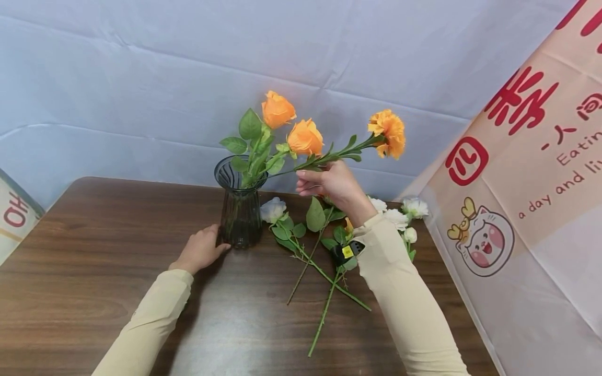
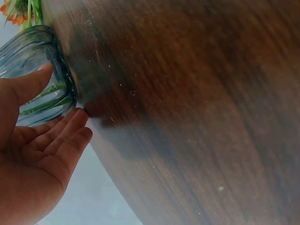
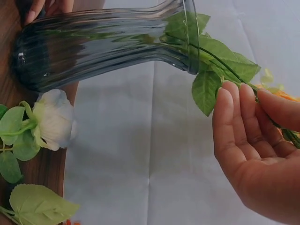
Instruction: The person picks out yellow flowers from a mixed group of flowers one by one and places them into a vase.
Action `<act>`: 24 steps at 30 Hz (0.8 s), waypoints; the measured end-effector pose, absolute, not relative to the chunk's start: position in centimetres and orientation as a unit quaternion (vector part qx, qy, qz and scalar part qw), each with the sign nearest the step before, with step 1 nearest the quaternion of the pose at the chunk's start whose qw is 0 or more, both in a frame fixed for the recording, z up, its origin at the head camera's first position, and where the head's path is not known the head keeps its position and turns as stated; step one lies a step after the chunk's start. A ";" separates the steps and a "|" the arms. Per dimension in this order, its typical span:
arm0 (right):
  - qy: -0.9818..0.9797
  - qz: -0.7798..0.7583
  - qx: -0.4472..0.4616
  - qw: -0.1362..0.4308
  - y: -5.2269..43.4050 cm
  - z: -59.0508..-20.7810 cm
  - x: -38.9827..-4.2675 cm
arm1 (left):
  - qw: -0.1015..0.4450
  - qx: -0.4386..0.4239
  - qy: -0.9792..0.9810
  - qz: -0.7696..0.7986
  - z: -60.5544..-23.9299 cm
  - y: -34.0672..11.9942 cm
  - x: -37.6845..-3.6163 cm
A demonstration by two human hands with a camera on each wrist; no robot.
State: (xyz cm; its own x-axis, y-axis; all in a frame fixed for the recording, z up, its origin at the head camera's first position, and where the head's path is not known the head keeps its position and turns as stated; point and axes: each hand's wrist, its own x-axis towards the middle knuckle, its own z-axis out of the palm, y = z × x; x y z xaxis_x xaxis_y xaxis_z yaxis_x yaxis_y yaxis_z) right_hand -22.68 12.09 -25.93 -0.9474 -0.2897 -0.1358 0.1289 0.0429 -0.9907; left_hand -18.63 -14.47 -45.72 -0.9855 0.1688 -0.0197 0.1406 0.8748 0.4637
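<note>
Right hand (image 1: 329, 184) raised above the table, fingers and thumb pinched together on the stem of an orange carnation (image 1: 389, 132); bloom out to the right, stem slanting left and down into the mouth of the vase (image 1: 240, 206). Same pinch seen from the right wrist, fingertips (image 3: 234, 101) closed on the stem just beside a green leaf at the rim. Left hand (image 1: 199, 249) low on the tabletop to the left, fingers straight and relaxed, thumb and fingertips (image 2: 70, 124) touching the base of the ribbed dark glass. Two orange roses (image 1: 291, 125) already standing in the vase with their leaves. Vase upright toward the far middle of the brown wooden table (image 1: 94, 271). White roses (image 1: 273, 210) and loose green stems lying flat on the table right of the vase, under and near the right forearm, more white blooms (image 1: 414, 208) at the far right edge. Pale blue cloth (image 1: 141, 78) hanging behind; printed banner (image 1: 527, 183) at the right.
</note>
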 end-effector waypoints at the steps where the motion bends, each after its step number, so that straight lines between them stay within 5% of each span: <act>1: 0.703 -0.692 -0.056 0.155 12.0 -26.0 -22.7 | 0.031 0.080 0.968 0.237 -45.7 -14.5 -18.6; 24: 0.702 -0.683 -0.064 0.189 9.5 -27.5 -23.0 | 0.033 0.079 0.968 0.234 -45.7 -14.5 -18.6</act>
State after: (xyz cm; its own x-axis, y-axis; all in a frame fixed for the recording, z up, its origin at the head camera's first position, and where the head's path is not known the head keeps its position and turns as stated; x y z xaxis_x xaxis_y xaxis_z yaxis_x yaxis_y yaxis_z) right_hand -23.03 9.53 -27.46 -0.9206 -0.3480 -0.1772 0.1675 0.0580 -0.9842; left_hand -18.60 -14.51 -45.75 -0.9852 0.1690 -0.0273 0.1378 0.8775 0.4594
